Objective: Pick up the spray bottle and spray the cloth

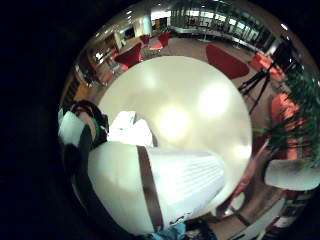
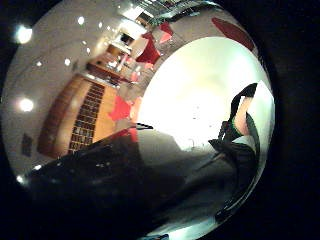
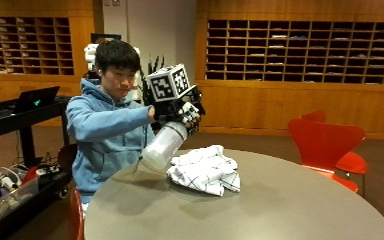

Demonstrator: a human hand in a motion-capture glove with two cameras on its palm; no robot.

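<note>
white cloth (image 3: 204, 169) lies crumpled on the round counter (image 3: 278, 205) in the outside view, and the gloved right hand (image 3: 179, 111) holds the bottle (image 3: 163, 146) lifted and tilted just beside it, fingers curled round its top. from the little finger side the bottle's pale ribbed body (image 1: 165, 182) fills the palm's view, with the cloth (image 1: 129, 129) on the counter beyond. the thumb side shows mostly the bottle's dark shaded wall (image 2: 130, 190); it looks light, stiff and smooth, likely slippery, so the neck by the trigger seems the best hold.
</note>
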